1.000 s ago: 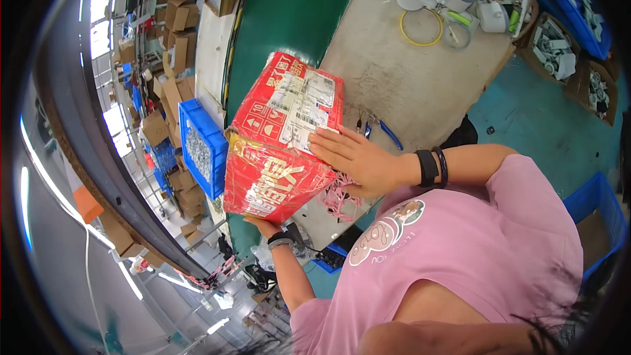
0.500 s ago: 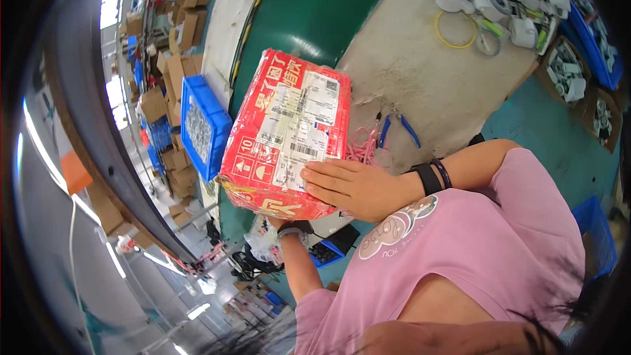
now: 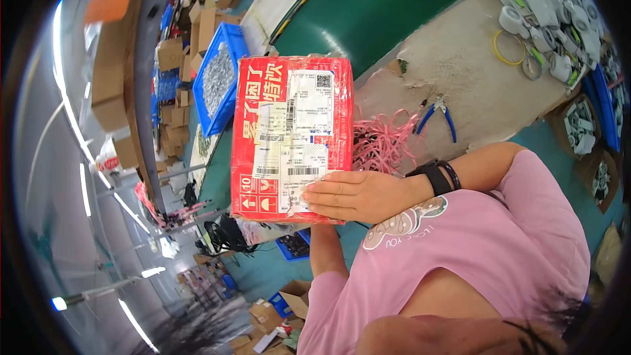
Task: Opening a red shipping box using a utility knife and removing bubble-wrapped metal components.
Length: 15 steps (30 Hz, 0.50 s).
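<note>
I hold a red carton (image 3: 292, 135), wrapped in clear film and covered with white shipping labels, flat toward me in the middle of the view. My right hand (image 3: 358, 195), with a black band on its wrist, lies flat with fingers together on the carton's near edge. My left forearm (image 3: 325, 250) runs up beneath the carton. The left hand itself is hidden under the carton and appears to bear it from below.
A blue crate (image 3: 220, 82) of small metal parts stands left of the carton. Behind it are a green conveyor belt (image 3: 381, 6) and a grey worktable (image 3: 460, 66) with pink strips (image 3: 381, 144), blue-handled pliers (image 3: 437, 115) and tape rolls (image 3: 545, 20). Cardboard boxes (image 3: 197, 26) are stacked far left.
The carton has turned from tilted to squarely facing me, its labelled side up. My right hand has slid down from its upper side to its near edge.
</note>
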Tool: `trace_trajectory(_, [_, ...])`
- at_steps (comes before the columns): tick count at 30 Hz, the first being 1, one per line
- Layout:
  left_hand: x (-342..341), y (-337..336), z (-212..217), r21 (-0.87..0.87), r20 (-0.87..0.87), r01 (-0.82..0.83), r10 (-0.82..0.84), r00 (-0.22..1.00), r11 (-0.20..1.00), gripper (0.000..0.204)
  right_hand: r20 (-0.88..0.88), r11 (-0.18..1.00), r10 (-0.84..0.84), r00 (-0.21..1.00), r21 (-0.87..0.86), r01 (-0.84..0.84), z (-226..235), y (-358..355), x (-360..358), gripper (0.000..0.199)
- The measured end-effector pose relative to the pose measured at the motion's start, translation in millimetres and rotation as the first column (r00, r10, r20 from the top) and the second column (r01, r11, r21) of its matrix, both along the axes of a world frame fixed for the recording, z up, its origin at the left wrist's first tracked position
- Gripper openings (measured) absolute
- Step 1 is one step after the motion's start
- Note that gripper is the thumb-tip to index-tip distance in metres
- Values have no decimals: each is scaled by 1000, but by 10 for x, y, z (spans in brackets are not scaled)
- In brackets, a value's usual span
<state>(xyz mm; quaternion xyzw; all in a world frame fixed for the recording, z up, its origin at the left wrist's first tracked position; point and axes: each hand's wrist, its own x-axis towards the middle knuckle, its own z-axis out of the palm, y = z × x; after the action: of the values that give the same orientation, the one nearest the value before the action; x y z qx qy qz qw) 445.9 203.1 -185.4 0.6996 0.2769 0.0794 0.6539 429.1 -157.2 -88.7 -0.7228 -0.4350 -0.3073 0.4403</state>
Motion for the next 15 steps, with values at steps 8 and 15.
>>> trace_trajectory(8, [-321, -23, 1, -51, 56, -58, 61, 997, 997, 93, 122, 992, 88, 989, -100, -76, 227, 306, -164, 48])
trace_trajectory(15, [-655, -117, 237, -35, 87, -102, 104, 991, 994, 94, 175, 971, 153, 973, -211, -115, 224, 313, -120, 51])
